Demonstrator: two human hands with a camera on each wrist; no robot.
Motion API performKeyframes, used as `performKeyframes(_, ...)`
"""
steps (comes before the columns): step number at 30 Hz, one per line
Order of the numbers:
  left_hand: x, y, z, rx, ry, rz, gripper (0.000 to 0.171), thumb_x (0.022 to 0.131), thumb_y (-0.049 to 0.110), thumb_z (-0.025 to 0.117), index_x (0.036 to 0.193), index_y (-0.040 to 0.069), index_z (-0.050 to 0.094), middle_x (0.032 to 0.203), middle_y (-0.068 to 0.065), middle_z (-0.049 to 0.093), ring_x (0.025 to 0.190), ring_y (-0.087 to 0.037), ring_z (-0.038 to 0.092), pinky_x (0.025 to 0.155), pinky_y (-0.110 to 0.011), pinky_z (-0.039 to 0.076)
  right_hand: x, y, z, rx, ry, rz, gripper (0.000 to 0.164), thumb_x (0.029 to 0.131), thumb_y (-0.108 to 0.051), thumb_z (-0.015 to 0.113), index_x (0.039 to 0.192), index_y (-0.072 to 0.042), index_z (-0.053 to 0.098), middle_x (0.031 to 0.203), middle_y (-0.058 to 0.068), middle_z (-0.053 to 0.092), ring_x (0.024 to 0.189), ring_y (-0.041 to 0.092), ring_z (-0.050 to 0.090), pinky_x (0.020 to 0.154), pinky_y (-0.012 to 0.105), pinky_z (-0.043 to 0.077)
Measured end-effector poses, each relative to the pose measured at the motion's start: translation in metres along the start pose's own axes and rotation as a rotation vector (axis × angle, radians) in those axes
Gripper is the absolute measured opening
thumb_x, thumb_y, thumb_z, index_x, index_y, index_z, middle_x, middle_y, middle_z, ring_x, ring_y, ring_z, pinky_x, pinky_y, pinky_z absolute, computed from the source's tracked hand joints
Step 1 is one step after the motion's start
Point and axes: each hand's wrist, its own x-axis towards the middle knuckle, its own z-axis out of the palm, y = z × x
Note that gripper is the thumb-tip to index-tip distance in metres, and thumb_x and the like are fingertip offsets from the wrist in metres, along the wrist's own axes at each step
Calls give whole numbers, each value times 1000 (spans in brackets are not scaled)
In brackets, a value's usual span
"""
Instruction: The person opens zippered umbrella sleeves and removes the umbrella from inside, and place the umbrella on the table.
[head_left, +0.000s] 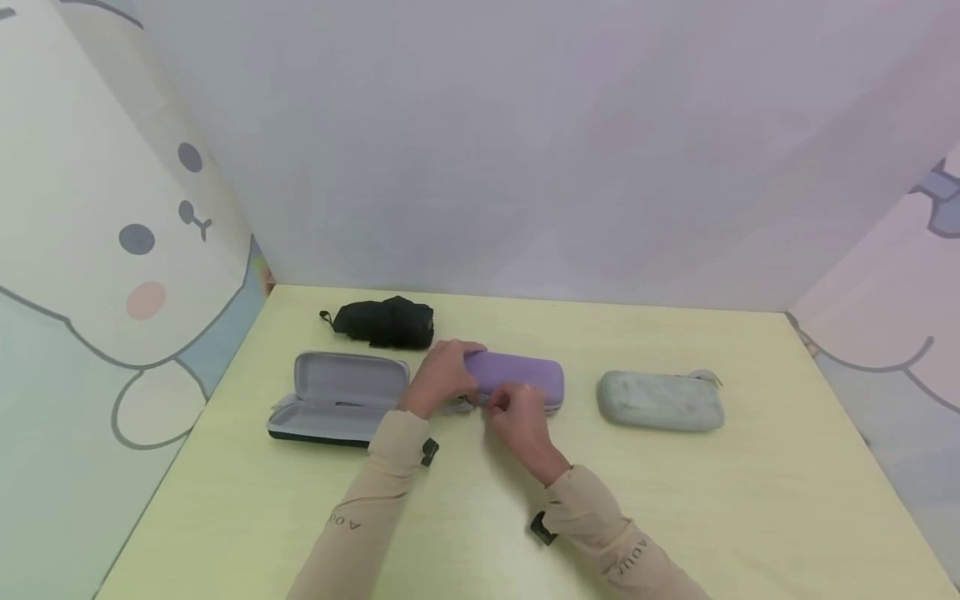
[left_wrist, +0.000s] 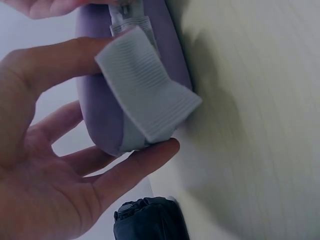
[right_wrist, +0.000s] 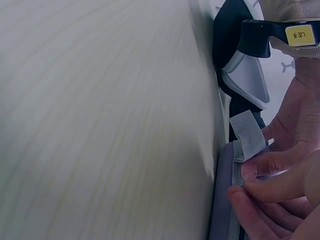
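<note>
A purple zippered case [head_left: 528, 375] lies on the table in the middle of the head view. My left hand [head_left: 441, 377] grips its left end, with fingers spread round the back and end and the thumb at the front. A pale grey ribbed fabric tab [left_wrist: 137, 75] sticks out from that end beside the left thumb. At the case's front seam, my right hand [head_left: 520, 421] pinches the zipper pull [left_wrist: 125, 9] between thumb and forefinger. In the right wrist view both hands meet close to the fabric tab [right_wrist: 247, 135].
To the left, a black case [head_left: 348, 387] stands unfolded, showing its grey lining. Behind it lies a folded black umbrella [head_left: 390, 323]. A closed grey-green case [head_left: 660, 402] sits to the right on the pale yellow table [head_left: 750, 517]. A wall rises behind.
</note>
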Motion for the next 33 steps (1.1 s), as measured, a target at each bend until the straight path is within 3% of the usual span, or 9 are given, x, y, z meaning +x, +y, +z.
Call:
performKeyframes(10,-6,-1,1,55,9,37,74,56,5,84,126,11,61,115,-11,61,102,-26,57,90,-40,45,-2,1,1,-15,-8,-17,21,67,15,61,68,-4,68,65,3,66,57,9,58,53,21,48)
performKeyframes(19,-11,5,0,100,-10,5,81,56,5,85,130,8,53,115,-15,45,97,-31,54,87,-43,47,-7,4,2,8,-12,-35,17,69,13,64,69,-4,68,67,4,66,57,8,58,54,21,48)
performKeyframes(26,-18,8,3,180,47,139,70,59,2,81,121,9,51,118,-16,46,106,-33,48,80,-46,49,-16,2,-11,23,-12,-67,17,69,13,64,70,-4,68,68,3,66,61,10,60,57,23,50)
performKeyframes(30,-28,11,4,198,101,211,70,60,3,82,122,10,51,121,-17,47,110,-34,46,81,-47,48,-23,-6,-33,58,27,-72,16,69,11,67,69,-5,69,68,1,66,63,12,63,60,25,52)
performKeyframes(33,-39,14,4,155,126,230,68,63,5,81,124,9,51,123,-16,48,113,-32,46,85,-47,47,-24,-13,-53,113,71,-66,15,71,10,71,72,-6,70,70,2,68,66,14,65,62,26,53)
